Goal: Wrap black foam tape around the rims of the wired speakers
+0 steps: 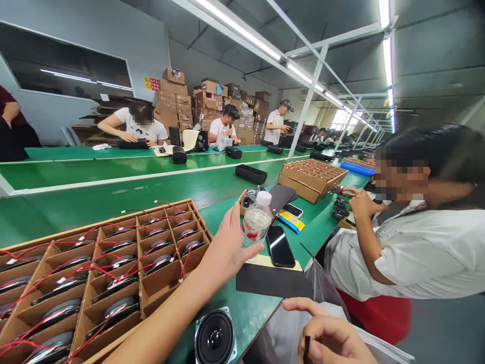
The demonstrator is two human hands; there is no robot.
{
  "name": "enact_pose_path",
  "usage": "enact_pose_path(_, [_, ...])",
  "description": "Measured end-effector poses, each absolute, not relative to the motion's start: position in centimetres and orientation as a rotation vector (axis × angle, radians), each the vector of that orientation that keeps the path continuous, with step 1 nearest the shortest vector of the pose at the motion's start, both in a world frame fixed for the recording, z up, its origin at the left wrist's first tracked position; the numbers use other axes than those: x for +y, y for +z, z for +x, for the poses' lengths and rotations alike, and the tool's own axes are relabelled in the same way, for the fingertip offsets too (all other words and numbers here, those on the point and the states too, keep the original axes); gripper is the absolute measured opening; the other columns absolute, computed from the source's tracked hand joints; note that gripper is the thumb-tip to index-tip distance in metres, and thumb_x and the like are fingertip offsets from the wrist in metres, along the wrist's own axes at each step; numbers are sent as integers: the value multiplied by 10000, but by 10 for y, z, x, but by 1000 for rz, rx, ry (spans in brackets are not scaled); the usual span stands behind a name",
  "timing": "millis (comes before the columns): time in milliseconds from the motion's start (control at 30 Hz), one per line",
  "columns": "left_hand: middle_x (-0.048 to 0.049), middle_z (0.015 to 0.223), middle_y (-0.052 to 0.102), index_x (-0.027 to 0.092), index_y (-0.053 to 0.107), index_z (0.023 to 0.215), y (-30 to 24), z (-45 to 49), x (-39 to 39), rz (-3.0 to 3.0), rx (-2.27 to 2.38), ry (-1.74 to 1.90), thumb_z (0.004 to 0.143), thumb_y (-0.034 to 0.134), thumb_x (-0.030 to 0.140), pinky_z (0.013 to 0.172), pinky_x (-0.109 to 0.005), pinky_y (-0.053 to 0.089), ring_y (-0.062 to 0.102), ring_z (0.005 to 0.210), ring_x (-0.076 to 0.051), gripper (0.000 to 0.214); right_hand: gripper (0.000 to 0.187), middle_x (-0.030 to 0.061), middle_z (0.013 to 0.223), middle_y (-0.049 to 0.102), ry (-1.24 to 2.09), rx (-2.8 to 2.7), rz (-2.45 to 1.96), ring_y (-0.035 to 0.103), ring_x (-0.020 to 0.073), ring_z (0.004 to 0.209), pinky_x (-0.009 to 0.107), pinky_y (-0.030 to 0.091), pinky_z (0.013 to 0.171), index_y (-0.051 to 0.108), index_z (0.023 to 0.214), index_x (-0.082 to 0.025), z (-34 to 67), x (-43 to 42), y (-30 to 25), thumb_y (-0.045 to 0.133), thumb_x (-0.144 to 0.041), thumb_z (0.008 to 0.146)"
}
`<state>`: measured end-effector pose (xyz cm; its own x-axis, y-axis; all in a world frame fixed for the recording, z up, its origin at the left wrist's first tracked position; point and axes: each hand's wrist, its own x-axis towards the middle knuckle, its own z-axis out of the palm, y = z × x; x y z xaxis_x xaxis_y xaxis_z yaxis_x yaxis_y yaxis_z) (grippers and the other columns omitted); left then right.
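Note:
My left hand (227, 245) reaches across to a clear plastic water bottle (256, 222) with a white cap. Its fingers run along the bottle's left side and the thumb crosses low in front; the far fingertips are hidden. My right hand (333, 336), at the bottom edge, pinches a small black strip (306, 348) between thumb and fingers. A square-framed speaker (215, 336) lies face up on the green bench below my left forearm. To the left is a divided cardboard box (161, 285) holding several speakers with red wires.
Beside the bottle lie a black phone (280, 246), a yellow-blue packet (291, 221) and a black sheet (273, 280). Plastic bags (288, 333) hang at the bench edge. A co-worker (417, 253) sits close on the right. Another divided box (312, 179) and a black housing (250, 174) stand farther back.

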<state>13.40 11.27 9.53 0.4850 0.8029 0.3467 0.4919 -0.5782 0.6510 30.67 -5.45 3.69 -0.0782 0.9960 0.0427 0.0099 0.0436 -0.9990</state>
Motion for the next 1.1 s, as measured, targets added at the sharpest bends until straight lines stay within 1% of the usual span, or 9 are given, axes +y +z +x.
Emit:
enact_pose_path(67, [-77,1350,404,192,346,1294,89,104,85,2541,1103,814,716,630,343,1037,-364,296,368,1234,-232,661,299,128,1124,525,1272,-1314,-1194,558,97,548,259,497,549,679,664,-167,299,-48,39,661,-459,721])
enact_pose_path(133, [-37,1149,593,221,491,1170,74,70,59,2749,1145,582,731,612,292,924,-360,437,560,1028,-218,461,304,124,1115,492,1361,-1330,-1235,517,62,517,210,463,474,682,676,-148,291,-39,42,664,-448,719])
enact_pose_path(200, [-34,1084,633,208,527,1134,55,42,39,2964,1108,479,666,681,304,814,-347,515,604,951,-234,502,288,111,1093,480,1429,-1385,-1274,499,38,502,186,445,462,677,673,-129,282,-27,46,655,-409,736])
enact_pose_path(367, [-105,1064,645,116,556,1113,17,27,22,3062,1142,324,521,783,446,749,-370,553,631,889,-275,715,123,68,1077,489,1430,-1593,-1310,515,26,508,185,457,515,654,653,-119,254,13,50,646,-229,707])
enact_pose_path(533, [-88,1163,591,178,570,1079,13,40,29,2747,1201,184,595,755,337,835,-373,512,586,991,-256,542,103,45,990,535,1436,-1729,-1354,509,36,469,171,414,432,613,634,-121,235,49,37,628,-218,668])
enact_pose_path(667, [-94,1188,566,172,570,1020,10,31,40,2629,985,134,548,781,308,893,-376,469,548,1048,-252,534,82,9,692,584,1508,-1788,-1394,512,69,447,162,373,407,614,636,-122,230,63,26,614,-201,655])
enact_pose_path(767, [-84,1200,554,178,531,1082,10,24,46,2595,839,181,543,784,273,920,-345,447,524,1081,-225,603,80,-25,510,542,1580,-1787,-1427,507,79,431,161,368,419,635,641,-119,230,67,21,603,-191,653])
enact_pose_path(933, [-113,1189,546,144,477,1185,26,25,47,2664,852,130,546,766,350,854,-351,482,552,1015,-241,731,80,-46,469,522,1664,-1683,-1455,500,63,418,145,327,400,634,617,-120,231,67,16,609,-192,641])
enact_pose_path(1100, [-80,1078,597,171,548,1093,22,28,51,2800,863,158,519,752,445,748,-346,513,587,899,-243,668,91,-52,443,515,1734,-1570,-1466,490,57,396,141,284,362,621,587,-119,231,68,13,626,-202,624])
